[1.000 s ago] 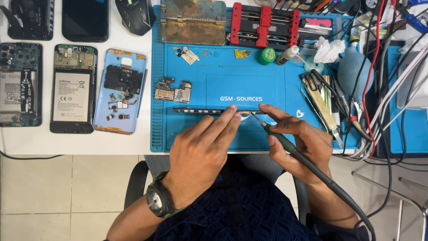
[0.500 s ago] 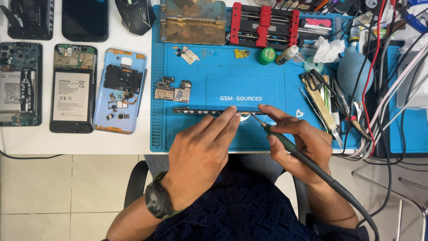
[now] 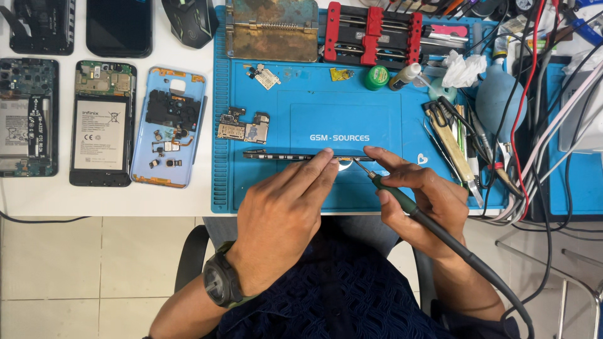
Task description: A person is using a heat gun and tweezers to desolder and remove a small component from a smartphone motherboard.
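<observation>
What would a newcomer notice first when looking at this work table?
First, the two hands at the near edge of the blue mat: the left hand steadies a long thin dark strip, and the right hand holds a soldering iron with its tip at that strip. To the left of the mat, on the white table, lie opened phones with their insides showing. At the right edge hangs a tangle of cables.

White battery label on open phone, far left; dark phone screen beyond it; white mat logo centre.
</observation>
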